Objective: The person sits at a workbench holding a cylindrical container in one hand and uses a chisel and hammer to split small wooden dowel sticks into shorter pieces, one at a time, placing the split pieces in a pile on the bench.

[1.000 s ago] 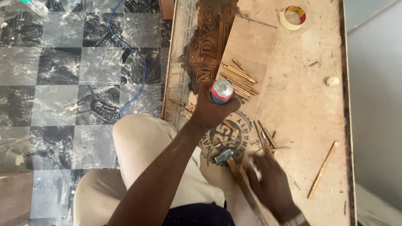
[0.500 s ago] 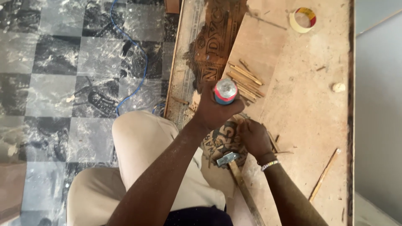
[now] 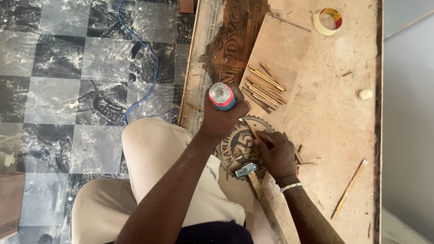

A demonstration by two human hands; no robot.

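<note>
The right hand (image 3: pixel 275 153), well out to the right over loose wood strips a second ago, now rests on the round printed emblem (image 3: pixel 239 147), fingers pinching a thin wood strip (image 3: pixel 256 134); the left hand (image 3: pixel 224 113) with its red-banded bottle (image 3: pixel 221 96) sits marginally higher; the hammer (image 3: pixel 260 194) now lies clear beside the right wrist.

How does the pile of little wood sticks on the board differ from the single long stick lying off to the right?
The short sticks lie heaped together on a plywood board; the long stick lies alone on the bare worktop. The heaped ones are shorter and cross each other; the lone one is longer and slants. Both are thin, pale wood.
</note>
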